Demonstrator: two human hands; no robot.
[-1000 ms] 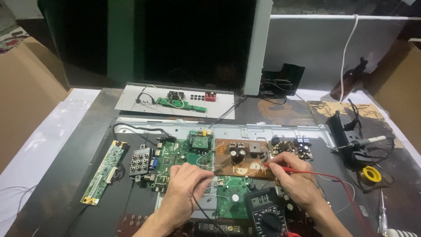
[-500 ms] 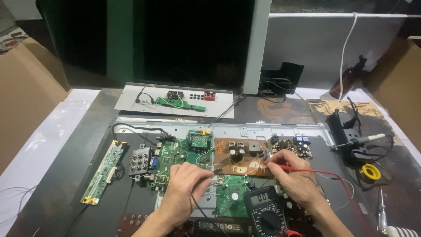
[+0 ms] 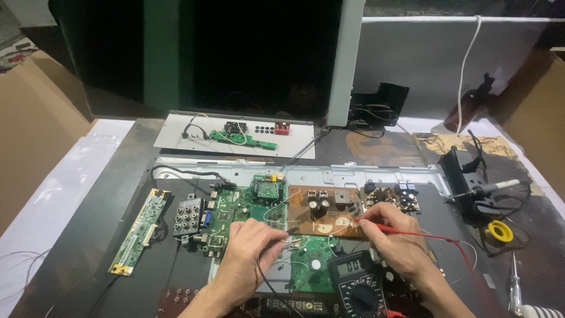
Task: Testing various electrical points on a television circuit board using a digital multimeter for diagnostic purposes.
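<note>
My left hand (image 3: 250, 253) pinches a black test probe (image 3: 281, 234) whose tip rests on the green circuit board (image 3: 241, 206). My right hand (image 3: 397, 238) grips a red test probe (image 3: 382, 226), its tip touching the brown power board (image 3: 323, 212). A red lead (image 3: 447, 240) trails off to the right. A black digital multimeter (image 3: 356, 285) lies between my wrists, over a lower green board (image 3: 309, 262).
A narrow green strip board (image 3: 140, 231) lies at the left. A soldering iron on its stand (image 3: 477, 191) and a yellow solder reel (image 3: 500, 231) sit at the right. A white panel with small boards (image 3: 235, 134) is farther back. Cardboard boxes (image 3: 35, 123) flank the table.
My right hand with the red probe has shifted slightly across the brown board. The left hand has stayed almost still with the black probe.
</note>
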